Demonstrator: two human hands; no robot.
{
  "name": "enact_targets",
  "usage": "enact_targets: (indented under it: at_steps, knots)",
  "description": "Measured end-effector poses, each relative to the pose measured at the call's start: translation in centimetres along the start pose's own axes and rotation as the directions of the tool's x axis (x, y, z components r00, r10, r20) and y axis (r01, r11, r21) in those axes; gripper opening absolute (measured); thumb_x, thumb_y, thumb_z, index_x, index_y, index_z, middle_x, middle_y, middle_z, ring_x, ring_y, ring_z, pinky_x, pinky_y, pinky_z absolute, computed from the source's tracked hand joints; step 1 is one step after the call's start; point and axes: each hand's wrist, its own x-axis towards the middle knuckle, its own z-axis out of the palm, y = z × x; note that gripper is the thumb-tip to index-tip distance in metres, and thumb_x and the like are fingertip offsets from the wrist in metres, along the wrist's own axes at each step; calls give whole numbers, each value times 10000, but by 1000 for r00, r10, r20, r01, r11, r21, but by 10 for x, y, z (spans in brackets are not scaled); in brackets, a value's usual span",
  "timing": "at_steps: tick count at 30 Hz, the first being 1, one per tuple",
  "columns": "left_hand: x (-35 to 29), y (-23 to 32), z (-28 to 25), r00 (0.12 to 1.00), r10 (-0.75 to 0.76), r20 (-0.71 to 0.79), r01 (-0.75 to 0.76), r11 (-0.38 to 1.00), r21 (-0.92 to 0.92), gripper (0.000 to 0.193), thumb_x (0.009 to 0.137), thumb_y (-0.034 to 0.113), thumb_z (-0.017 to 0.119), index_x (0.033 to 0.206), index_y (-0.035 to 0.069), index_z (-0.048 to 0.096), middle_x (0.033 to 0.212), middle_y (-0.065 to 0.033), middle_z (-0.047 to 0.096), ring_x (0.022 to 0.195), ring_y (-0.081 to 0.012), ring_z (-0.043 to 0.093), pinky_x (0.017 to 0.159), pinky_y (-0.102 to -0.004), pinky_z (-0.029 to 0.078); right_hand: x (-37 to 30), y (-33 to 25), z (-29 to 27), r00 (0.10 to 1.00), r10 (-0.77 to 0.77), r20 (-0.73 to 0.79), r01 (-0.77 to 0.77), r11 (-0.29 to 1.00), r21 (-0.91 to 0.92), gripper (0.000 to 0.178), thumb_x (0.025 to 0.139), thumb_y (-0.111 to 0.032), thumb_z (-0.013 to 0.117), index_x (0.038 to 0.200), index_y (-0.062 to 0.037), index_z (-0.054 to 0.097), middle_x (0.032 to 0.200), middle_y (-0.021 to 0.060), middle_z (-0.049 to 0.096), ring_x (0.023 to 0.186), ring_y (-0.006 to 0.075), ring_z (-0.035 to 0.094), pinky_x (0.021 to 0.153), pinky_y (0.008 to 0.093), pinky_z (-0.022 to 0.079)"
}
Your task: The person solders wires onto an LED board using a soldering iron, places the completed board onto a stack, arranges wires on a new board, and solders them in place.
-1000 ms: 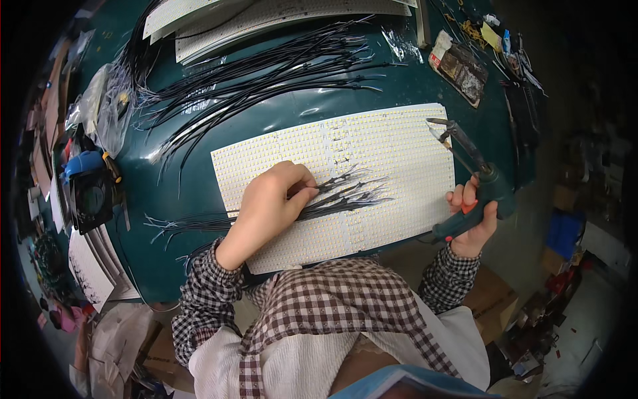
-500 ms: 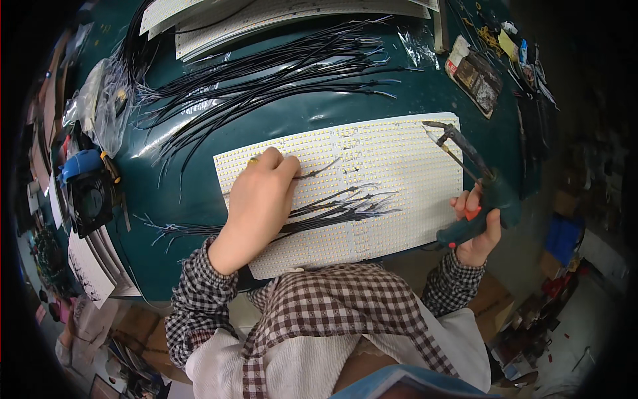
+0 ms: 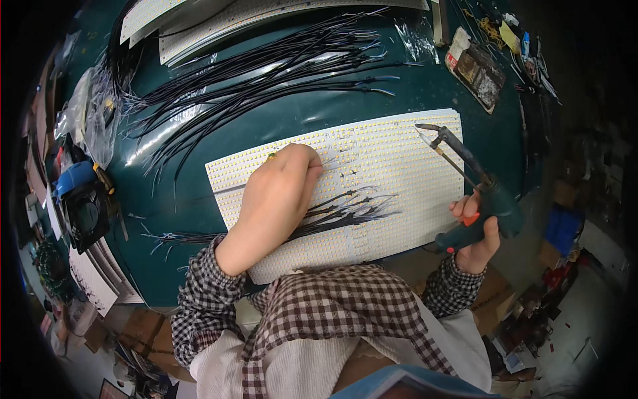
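Note:
A white LED board (image 3: 412, 179) covered in rows of small yellowish LEDs lies before me. Over its left half is my left hand (image 3: 282, 183), fingers pinched on a thin black cable (image 3: 229, 189) that trails off leftward; its tip by the fingers is mostly hidden. At the board's right edge my right hand (image 3: 480, 233) grips a dark green soldering gun (image 3: 500, 211) with a red trigger. The gun's tip points up and left, over the board. Below my left hand, a bundle of short black cables (image 3: 342, 216) with stripped ends rests across the board.
A larger bundle of black cables (image 3: 266, 76) lies beyond the board, with stacked LED boards (image 3: 219, 30) behind it. At the far right sits a dirty solder tray (image 3: 480, 74). A blue and black fan-like device (image 3: 81, 193) and clear plastic bags (image 3: 93, 113) are on the left.
My left hand has moved right along the board with the cable, bringing its end nearer the middle column of pads. My right hand and the soldering gun have barely shifted.

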Motion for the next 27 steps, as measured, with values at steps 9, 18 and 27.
enact_targets:
  at_steps: [9, 18, 27]
  knots:
    - [33, -12, 7, 996, -91, -4, 91, 995, -37, 102, 847, 26, 665, 907, -4, 589, 861, -148, 589, 705, -324, 617, 635, -397, 504, 8, -9, 13, 1000, -18, 6, 18, 984, -178, 704, 919, -399, 659, 1363, 103, 444, 977, 120, 617, 914, 270, 649, 815, 416, 572]
    - [41, -21, 25, 999, -28, -21, 27, 999, -40, 104, 820, 21, 679, 878, 13, 594, 855, -119, 580, 702, -292, 613, 634, -380, 502, -1, -5, 27, 993, 80, -87, -102, 957, -272, 677, 895, -348, 702, 1346, 107, 486, 1071, 189, 661, 1024, 329, 677, 783, 394, 625]
    - [42, -20, 31, 996, -13, -88, 2, 992, -125, 133, 759, 14, 707, 803, 40, 584, 796, -100, 572, 676, -295, 611, 596, -390, 489, -11, 4, 31, 996, 83, -22, -86, 942, -325, 550, 894, -289, 716, 1252, 100, 564, 1014, 178, 662, 952, 322, 671, 741, 397, 609]
